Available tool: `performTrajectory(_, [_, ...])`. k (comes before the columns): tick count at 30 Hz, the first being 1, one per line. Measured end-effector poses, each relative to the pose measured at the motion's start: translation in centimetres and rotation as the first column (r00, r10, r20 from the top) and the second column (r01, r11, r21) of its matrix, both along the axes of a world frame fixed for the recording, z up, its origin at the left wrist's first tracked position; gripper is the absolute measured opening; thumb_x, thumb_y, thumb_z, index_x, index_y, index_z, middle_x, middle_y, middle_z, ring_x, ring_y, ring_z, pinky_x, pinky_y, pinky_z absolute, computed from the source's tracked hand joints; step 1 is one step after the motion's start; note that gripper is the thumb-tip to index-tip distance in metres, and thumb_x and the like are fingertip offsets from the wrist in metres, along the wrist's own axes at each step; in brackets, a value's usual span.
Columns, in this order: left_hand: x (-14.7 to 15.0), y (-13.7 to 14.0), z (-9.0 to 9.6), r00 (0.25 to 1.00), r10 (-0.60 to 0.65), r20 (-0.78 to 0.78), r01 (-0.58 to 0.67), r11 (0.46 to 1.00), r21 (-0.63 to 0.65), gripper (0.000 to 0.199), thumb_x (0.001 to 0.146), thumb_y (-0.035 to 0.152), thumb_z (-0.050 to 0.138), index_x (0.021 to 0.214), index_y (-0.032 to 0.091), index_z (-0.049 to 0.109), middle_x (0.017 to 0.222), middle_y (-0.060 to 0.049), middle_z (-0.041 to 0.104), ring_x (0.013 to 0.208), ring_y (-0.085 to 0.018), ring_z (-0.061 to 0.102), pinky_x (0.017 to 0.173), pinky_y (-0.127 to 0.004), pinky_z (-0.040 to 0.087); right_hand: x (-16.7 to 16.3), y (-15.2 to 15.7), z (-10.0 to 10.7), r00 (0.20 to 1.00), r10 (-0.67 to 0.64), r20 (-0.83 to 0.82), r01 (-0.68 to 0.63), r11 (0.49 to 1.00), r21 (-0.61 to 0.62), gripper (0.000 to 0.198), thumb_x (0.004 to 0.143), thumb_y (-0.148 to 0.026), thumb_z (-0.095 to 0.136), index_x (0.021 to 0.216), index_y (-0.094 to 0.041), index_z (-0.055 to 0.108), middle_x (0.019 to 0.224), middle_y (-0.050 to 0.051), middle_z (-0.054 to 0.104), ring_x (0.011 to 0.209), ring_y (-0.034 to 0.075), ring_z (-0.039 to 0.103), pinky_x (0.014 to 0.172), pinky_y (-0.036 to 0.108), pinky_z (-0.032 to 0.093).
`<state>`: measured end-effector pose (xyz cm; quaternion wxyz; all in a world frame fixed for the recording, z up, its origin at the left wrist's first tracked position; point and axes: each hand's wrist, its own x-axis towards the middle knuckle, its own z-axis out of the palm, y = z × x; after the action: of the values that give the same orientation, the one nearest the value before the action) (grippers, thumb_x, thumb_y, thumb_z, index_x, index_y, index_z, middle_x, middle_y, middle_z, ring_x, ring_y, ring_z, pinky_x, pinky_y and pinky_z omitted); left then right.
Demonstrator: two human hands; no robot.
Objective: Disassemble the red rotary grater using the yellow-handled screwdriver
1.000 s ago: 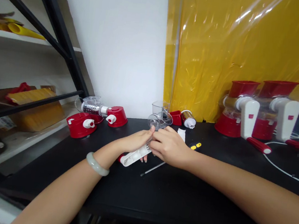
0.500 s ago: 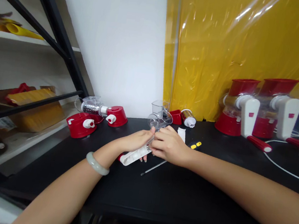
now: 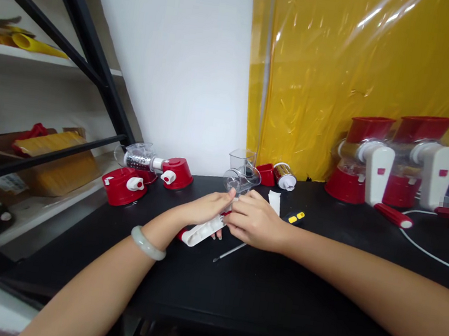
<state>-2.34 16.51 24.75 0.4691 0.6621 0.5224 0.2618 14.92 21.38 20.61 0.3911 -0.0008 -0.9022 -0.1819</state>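
My left hand [image 3: 211, 208] is closed around a white crank handle [image 3: 201, 233], whose hollow side faces up; a red grip end shows at its lower left. My right hand [image 3: 254, 219] has its fingers bent and pressed together at the handle's other end, and a bit of red shows between the hands. What those fingertips pinch is hidden. Under my right hand lies a screwdriver, its metal shaft [image 3: 230, 253] pointing left and its black-and-yellow grip [image 3: 295, 217] to the right. Just behind my hands stands a clear plastic grater body [image 3: 241, 177].
Two assembled red-and-white rotary graters [image 3: 346, 185] stand at the right, near a white cable [image 3: 437, 252]. Red bases [image 3: 123, 188] and a clear part with a drum [image 3: 141, 160] sit at the left. A grater drum [image 3: 284, 177] lies by the yellow-wrapped wall; a black-framed shelf [image 3: 106, 86] is at the left.
Both hands stay at the crank handle, with the right fingers shifting slightly. A bit of red now shows between them. The whole view has moved a little.
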Motion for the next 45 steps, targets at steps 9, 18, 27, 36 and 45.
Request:
performTrajectory(9, [-0.7, 1.1, -0.6, 0.989, 0.141, -0.04, -0.14, 0.99, 0.02, 0.068, 0.077, 0.081, 0.041, 0.091, 0.016, 0.056, 0.07, -0.004, 0.069, 0.045, -0.017, 0.063, 0.041, -0.027, 0.048, -0.1, 0.6, -0.4, 0.986, -0.163, 0.03, 0.165, 0.977, -0.132, 0.009, 0.091, -0.02, 0.055, 0.087, -0.018, 0.064, 0.084, 0.005, 0.063, 0.078, 0.019, 0.053, 0.071, 0.034, 0.033])
performTrajectory(18, [-0.9, 1.3, -0.4, 0.991, 0.134, -0.024, -0.134, 0.991, 0.029, 0.069, 0.079, 0.08, 0.04, 0.097, 0.015, 0.056, 0.078, -0.007, 0.069, 0.048, -0.016, 0.063, 0.04, -0.026, 0.05, -0.2, 2.0, -1.1, 0.955, -0.175, -0.24, -0.029, 0.748, -0.663, 0.045, 0.083, -0.028, 0.065, 0.123, -0.019, 0.044, 0.12, 0.015, 0.052, 0.115, 0.029, 0.05, 0.093, 0.047, 0.046])
performTrajectory(27, [-0.2, 0.5, -0.2, 0.999, 0.05, 0.001, -0.05, 0.998, 0.026, 0.072, 0.08, 0.081, 0.035, 0.097, 0.015, 0.057, 0.064, -0.004, 0.066, 0.048, -0.018, 0.065, 0.043, -0.026, 0.051, -0.4, 1.7, -1.1, 0.983, -0.018, -0.185, -0.133, 0.625, -0.769, 0.041, 0.08, -0.028, 0.071, 0.116, -0.022, 0.051, 0.114, 0.008, 0.063, 0.107, 0.024, 0.061, 0.093, 0.042, 0.048])
performTrajectory(36, [-0.1, 0.4, -0.3, 0.998, 0.057, 0.0, -0.057, 0.998, 0.006, 0.076, 0.08, 0.081, 0.035, 0.102, 0.013, 0.059, 0.06, -0.004, 0.065, 0.051, -0.02, 0.067, 0.045, -0.028, 0.052, -0.4, 1.3, -1.1, 0.986, -0.039, -0.159, -0.097, 0.641, -0.761, 0.041, 0.08, -0.028, 0.07, 0.115, -0.02, 0.051, 0.115, 0.01, 0.061, 0.11, 0.025, 0.059, 0.094, 0.042, 0.047])
performTrajectory(45, [0.0, 0.2, 0.0, 0.997, 0.071, -0.01, -0.071, 0.997, 0.005, 0.068, 0.08, 0.079, 0.041, 0.093, 0.015, 0.058, 0.061, -0.003, 0.066, 0.05, -0.019, 0.066, 0.045, -0.027, 0.051, -0.2, 1.5, -1.2, 0.987, 0.023, -0.16, -0.139, 0.624, -0.769, 0.032, 0.088, -0.026, 0.057, 0.119, -0.018, 0.048, 0.116, 0.012, 0.059, 0.111, 0.024, 0.058, 0.097, 0.043, 0.046])
